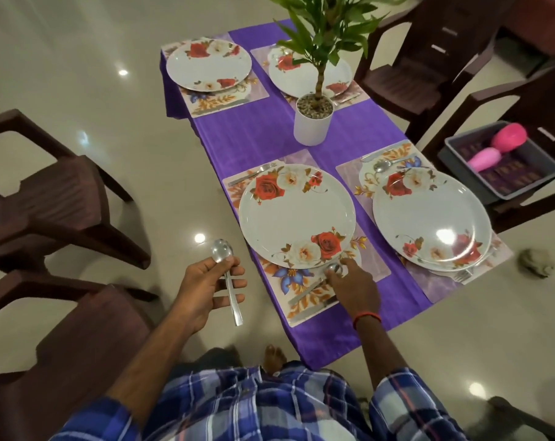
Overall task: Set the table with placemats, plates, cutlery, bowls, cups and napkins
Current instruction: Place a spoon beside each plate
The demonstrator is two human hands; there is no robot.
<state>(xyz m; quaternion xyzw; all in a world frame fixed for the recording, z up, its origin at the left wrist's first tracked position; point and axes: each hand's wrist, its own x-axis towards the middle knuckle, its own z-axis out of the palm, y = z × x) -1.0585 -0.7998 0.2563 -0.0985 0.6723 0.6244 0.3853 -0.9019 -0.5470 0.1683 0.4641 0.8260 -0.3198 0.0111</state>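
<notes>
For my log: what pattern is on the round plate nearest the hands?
The round white plate carries red and white roses; head view.

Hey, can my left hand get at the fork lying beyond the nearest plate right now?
Likely yes for reach: nothing stands between the left hand and the fork. But its grip is taken by a spoon, so picking up looks awkward.

Counted: 4 plates point(296, 214), 4 placemats point(288, 281), 3 spoons point(222, 251), 2 forks point(257, 173), 2 pink cups point(508, 138) at 3 o'clock, 1 potted plant point(312, 122) at 12.
</notes>
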